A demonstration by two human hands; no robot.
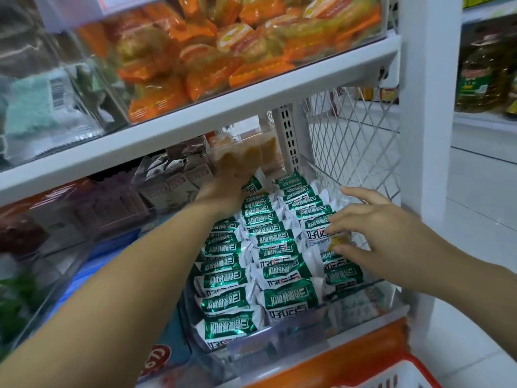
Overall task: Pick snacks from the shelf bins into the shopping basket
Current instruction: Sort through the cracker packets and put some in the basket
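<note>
Green-and-white snack packets [268, 264] fill a clear bin [363, 301] on the lower shelf. My left hand [223, 191] reaches deep into the back of the bin. Its fingers show blurred and straight through a raised clear lid [251, 152], pressed against it. My right hand [377, 242] hovers over the right rows. Its thumb and curled fingers close on the end of one white packet [321, 236] with a yellow picture, while its forefinger stays stretched out. The red rim of the shopping basket [414, 362] shows at the bottom right.
The white shelf [251, 105] above carries a bin of orange wrapped cakes [223, 51]. Brown packets [173, 183] fill the bin to the left. A white wire mesh [358, 141] and a white post [430, 107] close the right side. Oil bottles [481, 74] stand beyond.
</note>
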